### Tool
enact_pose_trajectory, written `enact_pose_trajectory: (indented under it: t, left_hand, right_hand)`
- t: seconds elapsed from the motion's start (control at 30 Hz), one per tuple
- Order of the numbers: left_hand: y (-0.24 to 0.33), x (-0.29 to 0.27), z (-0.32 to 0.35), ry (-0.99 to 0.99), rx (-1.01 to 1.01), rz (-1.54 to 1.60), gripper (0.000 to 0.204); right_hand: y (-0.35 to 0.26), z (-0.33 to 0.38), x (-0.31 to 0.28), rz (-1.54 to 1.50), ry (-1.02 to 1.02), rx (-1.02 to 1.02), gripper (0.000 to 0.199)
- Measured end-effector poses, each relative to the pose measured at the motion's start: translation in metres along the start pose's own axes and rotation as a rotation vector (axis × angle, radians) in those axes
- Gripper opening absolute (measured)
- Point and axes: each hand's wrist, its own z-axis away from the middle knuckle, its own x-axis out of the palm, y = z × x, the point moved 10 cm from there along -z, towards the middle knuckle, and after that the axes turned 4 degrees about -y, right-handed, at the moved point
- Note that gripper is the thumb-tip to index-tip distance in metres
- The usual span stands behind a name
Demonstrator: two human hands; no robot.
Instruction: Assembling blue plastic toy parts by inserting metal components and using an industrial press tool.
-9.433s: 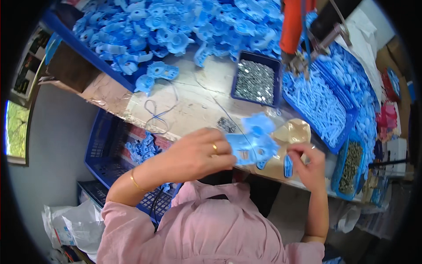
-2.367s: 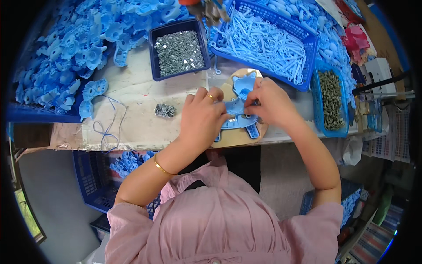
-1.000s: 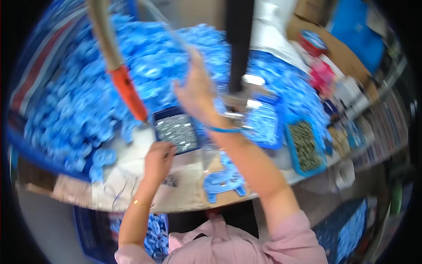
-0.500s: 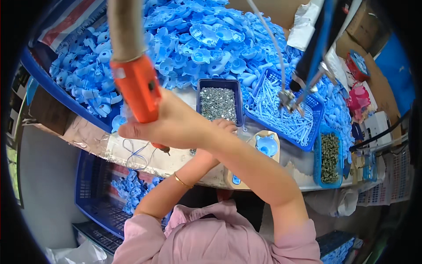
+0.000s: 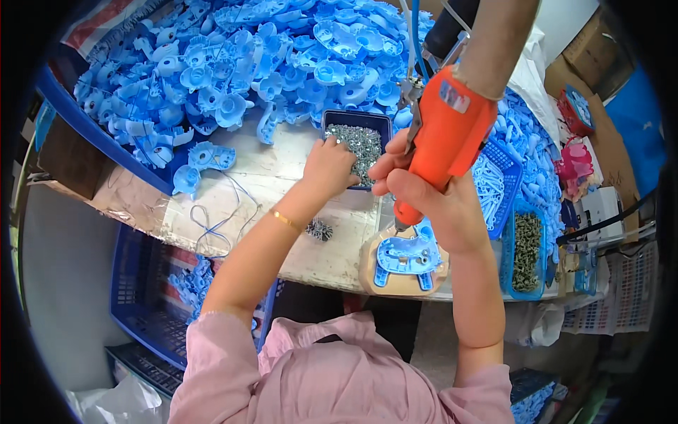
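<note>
My right hand (image 5: 441, 194) is closed around an orange electric screwdriver (image 5: 452, 134), its tip pointing down. Below that tip, a blue plastic toy-like shell (image 5: 409, 256) with two leg-like parts lies on a light wooden fixture (image 5: 374, 279). I cannot tell whether the tip touches the shell. My left hand (image 5: 328, 168) is at the near left edge of a dark tray (image 5: 388, 131) of small metal pieces (image 5: 364, 145). Its fingers are curled, and whatever they hold is hidden. A small pile of screws (image 5: 319, 230) lies on the worktable (image 5: 296, 258) by my left wrist.
Blue shells (image 5: 247, 63) heap across the back. Loose shell pieces (image 5: 212, 157) and thin wire (image 5: 212, 226) lie at left. On the right stand a blue basket (image 5: 510, 166) of light-blue rods and a container (image 5: 526, 247) of screws. A dark-blue crate (image 5: 152, 304) sits below left.
My right hand has swung the screwdriver from the left over to the fixture, uncrossing my arms. My left hand has shifted left along the tray. A legged blue shell now shows on the fixture.
</note>
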Motion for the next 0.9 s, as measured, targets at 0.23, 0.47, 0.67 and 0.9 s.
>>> enact_pose_trajectory:
  t: [0.23, 0.47, 0.67, 0.9]
  left_hand:
    - [0.009, -0.016, -0.003, 0.089, 0.070, 0.002, 0.009]
    - [0.031, -0.029, 0.021, 0.176, 0.206, 0.045, 0.006]
    - [0.089, -0.051, 0.074, 0.302, 0.465, 0.454, 0.014]
    - [0.107, -0.051, 0.095, 0.291, 0.469, 0.461, 0.018]
  right_hand:
    - [0.024, 0.009, -0.020, -0.032, 0.036, 0.128, 0.040]
    - [0.021, 0.009, -0.021, 0.021, 0.078, -0.063, 0.041]
    - [0.016, 0.026, -0.032, 0.160, 0.245, -0.148, 0.034]
    - [0.016, 0.034, -0.032, 0.082, 0.277, -0.236, 0.030]
